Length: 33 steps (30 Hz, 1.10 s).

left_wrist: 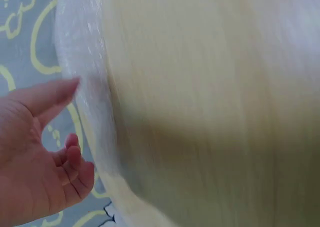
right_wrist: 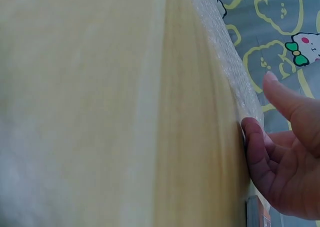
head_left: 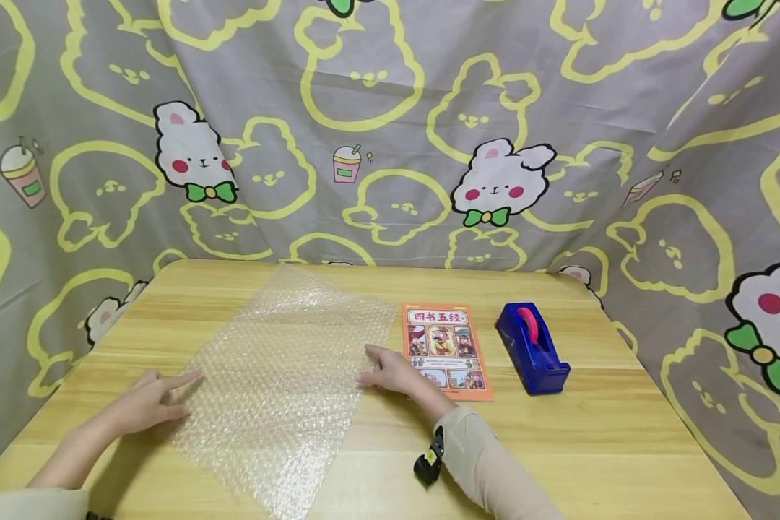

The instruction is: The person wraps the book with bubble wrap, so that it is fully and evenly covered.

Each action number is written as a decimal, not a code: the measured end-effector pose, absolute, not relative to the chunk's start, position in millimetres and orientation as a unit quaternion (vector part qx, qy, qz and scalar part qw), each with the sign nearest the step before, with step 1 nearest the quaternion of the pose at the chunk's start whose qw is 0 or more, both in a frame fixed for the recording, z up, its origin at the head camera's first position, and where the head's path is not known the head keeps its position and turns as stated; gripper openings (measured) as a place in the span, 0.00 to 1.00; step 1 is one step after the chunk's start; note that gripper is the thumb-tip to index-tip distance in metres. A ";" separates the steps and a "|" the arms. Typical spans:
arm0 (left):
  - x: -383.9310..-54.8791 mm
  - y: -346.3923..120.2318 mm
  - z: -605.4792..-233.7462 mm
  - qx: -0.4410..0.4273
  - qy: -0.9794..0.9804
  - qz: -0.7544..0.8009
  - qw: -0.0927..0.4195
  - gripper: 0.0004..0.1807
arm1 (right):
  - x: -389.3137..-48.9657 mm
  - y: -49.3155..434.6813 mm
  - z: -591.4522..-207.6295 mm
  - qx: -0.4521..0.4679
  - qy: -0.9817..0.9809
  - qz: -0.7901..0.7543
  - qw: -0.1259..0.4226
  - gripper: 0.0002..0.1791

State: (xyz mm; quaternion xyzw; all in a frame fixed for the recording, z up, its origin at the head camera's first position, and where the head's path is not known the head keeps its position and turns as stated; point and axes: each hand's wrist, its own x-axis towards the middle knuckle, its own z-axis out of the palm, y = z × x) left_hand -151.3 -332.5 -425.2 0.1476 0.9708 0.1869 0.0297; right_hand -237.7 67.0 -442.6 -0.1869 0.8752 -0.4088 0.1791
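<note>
A clear sheet of bubble wrap (head_left: 286, 361) lies spread at a slant on the wooden table. My left hand (head_left: 144, 404) is at its left edge, index finger stretched out at the rim and thumb apart; the other fingers are curled in the left wrist view. At the opposite edge is my right hand (head_left: 393, 370), with index finger and thumb spread apart beside the wrap and nothing pinched between them. Just behind that hand lies an orange picture-covered book (head_left: 440, 336), its lower part overlapped by the right wrist.
A blue tape dispenser (head_left: 531, 350) with a pink-red roll stands right of the book. The wooden table (head_left: 598, 440) reaches back to a grey curtain (head_left: 390, 94) with cartoon prints, which also hangs along both sides.
</note>
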 end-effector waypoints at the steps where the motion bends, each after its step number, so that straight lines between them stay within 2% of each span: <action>1: -151.9 -328.7 -423.9 0.143 0.970 0.196 0.034 0.33 | -237.4 67.5 -442.3 -0.188 0.874 -0.409 0.182 0.40; 6: -157.4 -307.7 -416.9 0.150 0.960 0.233 0.047 0.35 | -237.1 72.8 -441.4 -0.212 0.860 -0.422 0.193 0.41; 14: -174.6 -273.6 -406.5 0.172 0.953 0.245 0.054 0.38 | -239.0 88.3 -441.6 -0.311 0.830 -0.421 0.191 0.40; 23: -191.8 -238.1 -404.7 0.206 0.936 0.274 0.079 0.39 | -237.6 107.8 -431.7 -0.309 0.833 -0.428 0.166 0.40; 33: -205.0 -209.9 -411.0 0.248 0.930 0.259 0.086 0.38 | -241.6 137.6 -438.9 -0.298 0.831 -0.442 0.161 0.38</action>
